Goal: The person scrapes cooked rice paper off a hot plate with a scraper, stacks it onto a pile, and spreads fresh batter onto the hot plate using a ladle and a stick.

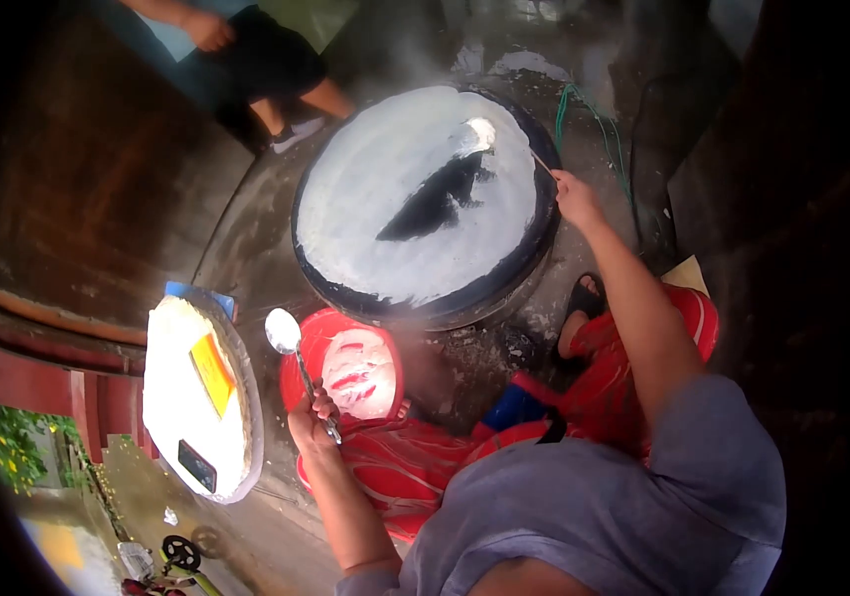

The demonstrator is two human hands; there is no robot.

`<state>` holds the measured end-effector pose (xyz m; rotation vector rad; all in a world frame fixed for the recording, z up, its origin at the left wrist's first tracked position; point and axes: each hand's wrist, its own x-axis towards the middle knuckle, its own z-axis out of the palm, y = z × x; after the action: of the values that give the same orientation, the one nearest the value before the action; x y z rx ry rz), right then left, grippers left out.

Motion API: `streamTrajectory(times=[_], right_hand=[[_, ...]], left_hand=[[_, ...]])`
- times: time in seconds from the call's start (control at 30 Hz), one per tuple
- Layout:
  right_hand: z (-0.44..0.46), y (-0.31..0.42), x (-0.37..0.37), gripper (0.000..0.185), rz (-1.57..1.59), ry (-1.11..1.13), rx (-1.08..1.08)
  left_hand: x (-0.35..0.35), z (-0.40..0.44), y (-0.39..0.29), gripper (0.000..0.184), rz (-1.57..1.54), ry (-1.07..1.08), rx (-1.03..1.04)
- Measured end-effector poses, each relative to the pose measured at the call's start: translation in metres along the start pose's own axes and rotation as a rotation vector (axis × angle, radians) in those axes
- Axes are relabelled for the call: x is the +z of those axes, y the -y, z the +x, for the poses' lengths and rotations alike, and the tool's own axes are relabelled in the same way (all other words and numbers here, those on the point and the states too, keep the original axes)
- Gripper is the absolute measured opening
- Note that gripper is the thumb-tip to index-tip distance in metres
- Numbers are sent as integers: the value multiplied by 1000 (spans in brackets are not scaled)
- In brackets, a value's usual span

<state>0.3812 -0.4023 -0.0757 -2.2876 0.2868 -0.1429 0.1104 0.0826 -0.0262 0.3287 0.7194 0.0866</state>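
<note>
My left hand (pixel 313 419) is closed round the metal handle of a ladle (pixel 284 332), whose bowl is coated white and held beside a red bucket (pixel 294 375). Inside that bucket lies thick white batter (pixel 360 372). At the right edge of a large round black griddle (pixel 534 233), my right hand (pixel 576 199) grips a thin stick (pixel 541 161); what its far end touches is hard to make out. A white batter layer (pixel 365 189) covers most of the griddle, with a dark uncovered patch (pixel 435 204) near the middle and a brighter white blob above it.
Red basins (pixel 400 477) stand close around my body. To the left, a round pale stack (pixel 171 377) bears a yellow packet (pixel 212 372) and a phone (pixel 197 465). Another person (pixel 271 60) stands beyond the griddle. A green cord (pixel 599 114) trails behind it.
</note>
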Motion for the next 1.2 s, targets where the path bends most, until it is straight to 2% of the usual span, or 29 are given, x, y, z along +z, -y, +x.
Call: streamTrajectory(times=[0.07, 0.13, 0.17, 0.27, 0.3, 0.33, 0.4, 0.47, 0.53, 0.63, 0.67, 0.73, 0.8, 0.87, 0.97, 1.0, 1.13, 1.17, 1.2], right_hand=[[12, -8, 5, 27, 50, 33, 0], [13, -17, 6, 27, 48, 207, -104], [14, -22, 5, 27, 45, 207, -106], [14, -38, -5, 26, 374, 252, 47], [11, -39, 2, 25, 217, 78, -48], [15, -44, 22, 24, 268, 112, -10], [-11, -12, 41, 24, 113, 73, -165], [-45, 37, 15, 23, -42, 158, -261], [-49, 38, 0, 24, -67, 214, -290], [-41, 14, -14, 27, -81, -49, -38], [-42, 4, 2, 27, -89, -43, -36], [-51, -2, 32, 29, 111, 44, -93], [-80, 35, 46, 28, 3, 223, -154], [-72, 50, 46, 27, 17, 292, -224], [-26, 48, 35, 29, -70, 47, -12], [7, 14, 51, 29, 42, 16, -125], [-33, 35, 68, 27, -86, 345, -367], [-69, 70, 41, 26, -118, 333, -307], [-71, 70, 32, 26, -120, 334, -308]], left_hand=[[-1, 2, -1, 32, -1, 7, -41], [-2, 2, -2, 32, -13, 4, -53], [-1, 2, -1, 32, -28, 2, -63], [4, -2, 3, 32, -8, 8, -22], [3, -2, 4, 32, -9, 5, -24], [3, -1, 4, 31, -6, 12, -26], [3, 1, 3, 30, -4, 17, -26], [2, 2, 2, 29, -5, 25, -47], [4, 0, 1, 28, -3, 15, -54], [3, -1, 4, 28, 14, -5, -19], [3, -4, 5, 27, 14, 3, -11], [4, -4, 3, 27, 20, 18, -3], [2, -3, 2, 26, 29, 3, 2], [-1, -3, 2, 26, 18, 18, -18], [1, -6, 2, 26, 31, 22, -20], [2, -10, 3, 26, 56, 10, -12], [1, -13, 3, 26, 32, 14, 1], [0, -13, 3, 26, 27, 12, -1], [0, -13, 3, 27, 32, 11, 5]])
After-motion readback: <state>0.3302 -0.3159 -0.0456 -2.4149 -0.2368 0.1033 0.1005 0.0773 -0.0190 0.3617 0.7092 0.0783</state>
